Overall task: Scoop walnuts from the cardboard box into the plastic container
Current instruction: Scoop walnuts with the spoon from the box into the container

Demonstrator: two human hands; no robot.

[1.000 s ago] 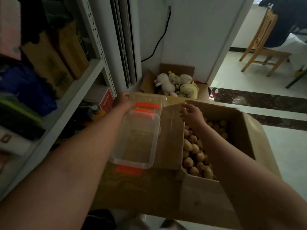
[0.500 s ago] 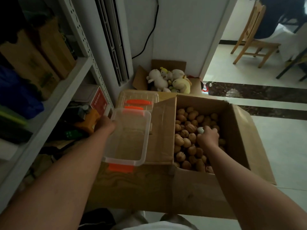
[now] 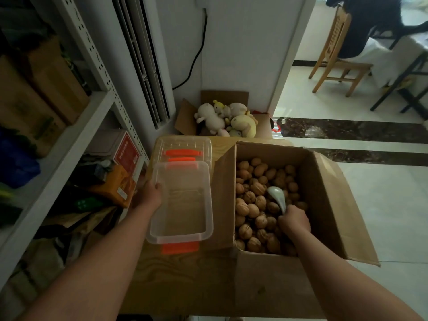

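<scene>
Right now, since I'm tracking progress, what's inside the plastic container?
Nothing lies in the plastic container; its clear bottom shows bare. The left hand covers part of its left rim.

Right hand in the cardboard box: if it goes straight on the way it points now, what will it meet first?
Most likely the walnuts just ahead: the right hand grips a pale spoon aimed away and slightly left, over the heap. Whether the spoon touches them is unclear.
</scene>
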